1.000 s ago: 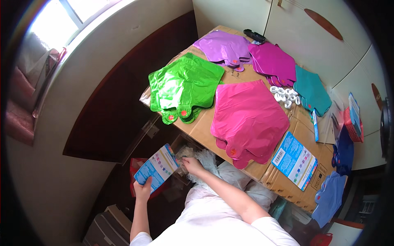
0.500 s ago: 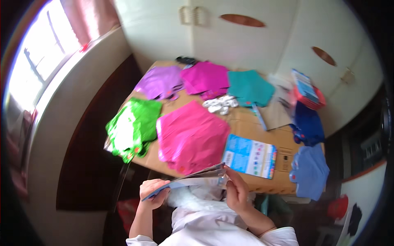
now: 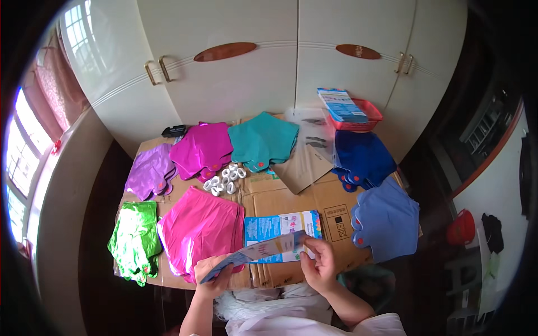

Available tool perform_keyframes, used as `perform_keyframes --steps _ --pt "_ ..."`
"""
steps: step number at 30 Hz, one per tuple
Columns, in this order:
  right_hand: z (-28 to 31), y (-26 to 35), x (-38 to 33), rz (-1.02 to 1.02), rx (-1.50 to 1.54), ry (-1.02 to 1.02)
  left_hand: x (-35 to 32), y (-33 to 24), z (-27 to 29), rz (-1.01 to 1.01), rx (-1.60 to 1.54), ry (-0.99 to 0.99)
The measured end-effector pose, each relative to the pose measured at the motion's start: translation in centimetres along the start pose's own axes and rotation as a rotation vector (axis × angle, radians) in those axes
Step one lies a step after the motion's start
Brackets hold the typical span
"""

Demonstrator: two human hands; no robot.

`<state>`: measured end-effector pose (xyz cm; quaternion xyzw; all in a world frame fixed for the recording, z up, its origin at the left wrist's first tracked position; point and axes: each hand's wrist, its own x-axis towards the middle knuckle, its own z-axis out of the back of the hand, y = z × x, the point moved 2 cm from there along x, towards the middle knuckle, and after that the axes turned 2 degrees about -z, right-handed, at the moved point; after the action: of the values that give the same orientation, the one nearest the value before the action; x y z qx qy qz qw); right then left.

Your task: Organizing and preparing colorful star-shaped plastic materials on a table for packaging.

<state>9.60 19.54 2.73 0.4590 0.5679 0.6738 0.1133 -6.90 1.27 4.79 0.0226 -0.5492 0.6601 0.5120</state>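
Observation:
A flat blue-and-white printed packaging bag (image 3: pixel 255 250) is held in both hands above the table's near edge, tilted with its left end lower. My left hand (image 3: pixel 212 278) grips that lower end, thumb on top. At the raised end, my right hand (image 3: pixel 319 266) pinches the edge with its fingers bent. Under the bag lies a similar blue printed package (image 3: pixel 283 221), partly covered by it. Just left of the package is a stack of shiny pink foil sheets (image 3: pixel 202 227) with scalloped edges. What the bag contains, if anything, is hidden.
Stacks of green (image 3: pixel 133 241), purple (image 3: pixel 150 171), magenta (image 3: pixel 202 148), teal (image 3: pixel 263 140), dark blue (image 3: pixel 364 157) and light blue (image 3: pixel 388 221) sheets ring the cardboard-covered table (image 3: pixel 269 196). White ribbon rolls (image 3: pixel 226 179) lie mid-table. A red basket (image 3: pixel 372 115) with packages stands far right.
My view has swung, so the table sits differently in the picture. The bag has turned to show more of its printed face. Both hands keep hold of it.

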Motion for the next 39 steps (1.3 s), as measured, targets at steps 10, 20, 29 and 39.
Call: perform_keyframes --steps 10,20,29,39 --pt "0.5 5.7 8.2 0.206 -0.372 0.652 -0.5 -2.0 2.7 0.113 -0.099 0.309" --pt "-1.2 5.7 10.0 -0.498 -0.207 1.263 0.1 -3.0 3.4 0.076 -0.133 0.382" --pt "-1.8 5.6 8.8 -0.104 -0.344 1.103 0.2 -3.6 3.6 0.034 -0.043 0.347" --pt "-1.0 4.8 8.9 -0.234 -0.143 0.871 -2.0 -2.3 4.1 0.232 -0.205 0.194"
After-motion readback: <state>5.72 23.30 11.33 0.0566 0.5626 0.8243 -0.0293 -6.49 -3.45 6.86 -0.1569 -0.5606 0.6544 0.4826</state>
